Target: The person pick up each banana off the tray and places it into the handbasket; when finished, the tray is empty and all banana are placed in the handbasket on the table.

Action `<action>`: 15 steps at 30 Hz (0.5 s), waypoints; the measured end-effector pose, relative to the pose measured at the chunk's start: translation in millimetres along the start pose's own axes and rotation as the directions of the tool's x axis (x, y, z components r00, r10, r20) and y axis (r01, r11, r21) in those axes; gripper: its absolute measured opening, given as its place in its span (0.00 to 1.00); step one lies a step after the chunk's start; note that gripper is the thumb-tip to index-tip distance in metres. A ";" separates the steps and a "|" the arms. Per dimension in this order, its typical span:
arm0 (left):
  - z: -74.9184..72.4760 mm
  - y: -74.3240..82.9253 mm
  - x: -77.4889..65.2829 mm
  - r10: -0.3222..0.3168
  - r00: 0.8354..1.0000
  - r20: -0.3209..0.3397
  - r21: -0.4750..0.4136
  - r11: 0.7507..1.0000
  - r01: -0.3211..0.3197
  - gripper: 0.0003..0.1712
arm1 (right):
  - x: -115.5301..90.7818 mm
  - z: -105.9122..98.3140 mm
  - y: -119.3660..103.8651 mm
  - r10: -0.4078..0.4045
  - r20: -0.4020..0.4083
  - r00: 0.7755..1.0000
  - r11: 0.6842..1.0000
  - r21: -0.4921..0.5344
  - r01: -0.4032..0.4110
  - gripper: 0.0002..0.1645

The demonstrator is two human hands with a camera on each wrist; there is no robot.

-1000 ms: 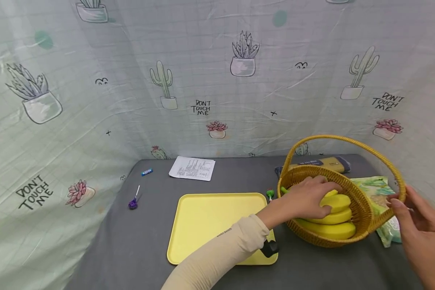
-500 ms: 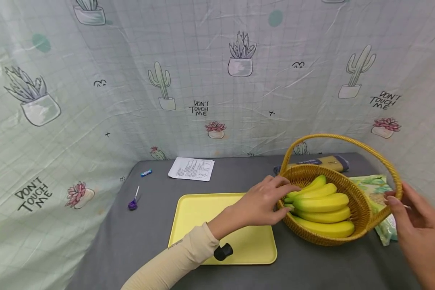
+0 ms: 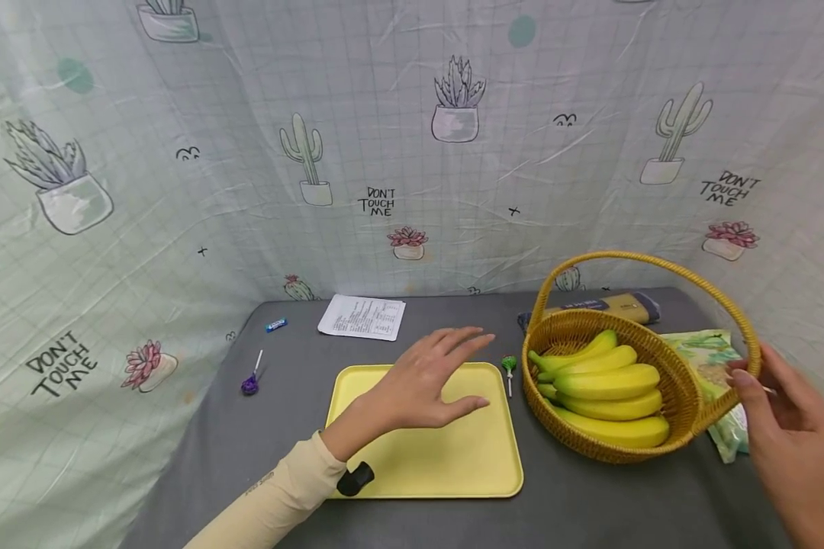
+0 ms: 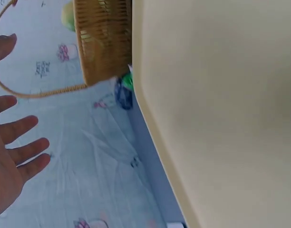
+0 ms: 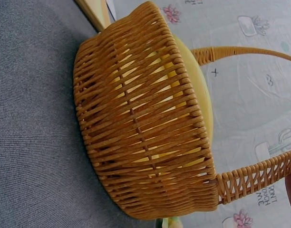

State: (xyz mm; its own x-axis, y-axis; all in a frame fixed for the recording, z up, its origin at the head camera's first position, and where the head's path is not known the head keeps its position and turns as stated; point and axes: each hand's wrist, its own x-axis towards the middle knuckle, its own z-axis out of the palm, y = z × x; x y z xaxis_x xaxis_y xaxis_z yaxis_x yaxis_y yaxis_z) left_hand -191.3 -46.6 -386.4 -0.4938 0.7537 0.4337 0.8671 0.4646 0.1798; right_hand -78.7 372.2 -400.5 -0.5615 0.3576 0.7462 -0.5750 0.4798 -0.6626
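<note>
A woven basket (image 3: 611,454) with a tall arched handle stands on the right of the grey table. Inside it lies a bunch of bananas (image 3: 607,381), stems toward the left rim. My right hand (image 3: 793,427) grips the handle low on its right side, thumb in front; in the right wrist view only a sliver of that hand shows at the edge. My left hand (image 3: 426,381) hovers over the yellow tray (image 3: 453,465), fingers spread and holding nothing. The left wrist view shows those fingers (image 4: 26,152) apart from the basket.
A green lollipop (image 3: 509,364) lies between tray and basket, a purple lollipop (image 3: 250,383) and a small blue wrapped candy (image 3: 276,325) at left. Paper (image 3: 362,317) lies behind the tray. A pasta-like packet (image 3: 618,306) and a green bag (image 3: 710,354) sit beyond the basket.
My left hand has come out of the basket and moved left over the tray, leaving the bananas inside. My right hand keeps its hold on the handle.
</note>
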 end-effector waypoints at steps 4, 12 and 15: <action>-6.8 -12.6 -17.8 -0.071 0.997 -0.008 0.047 0.996 0.072 0.50 | 1.2 0.0 -0.5 0.014 -0.009 1.000 1.000 -0.010 -0.014 0.27; -25.4 -35.9 -44.8 -0.175 0.985 -0.006 0.180 0.968 0.173 0.55 | 4.2 1.6 -10.8 -0.010 -0.044 0.999 0.977 -0.211 0.001 0.27; -29.3 -42.5 -53.7 -0.190 0.982 0.003 0.238 0.954 0.184 0.56 | 11.9 4.2 -23.2 -0.094 -0.057 0.994 0.964 -0.254 0.077 0.26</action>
State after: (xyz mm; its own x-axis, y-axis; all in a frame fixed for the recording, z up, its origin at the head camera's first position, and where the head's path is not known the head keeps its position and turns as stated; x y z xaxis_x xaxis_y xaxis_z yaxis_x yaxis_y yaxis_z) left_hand -199.7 -120.4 -391.4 -0.6496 0.6533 0.3890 0.7207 0.6921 0.0411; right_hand -74.5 362.0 -376.5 -0.4702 0.3557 0.8077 -0.4465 0.6936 -0.5653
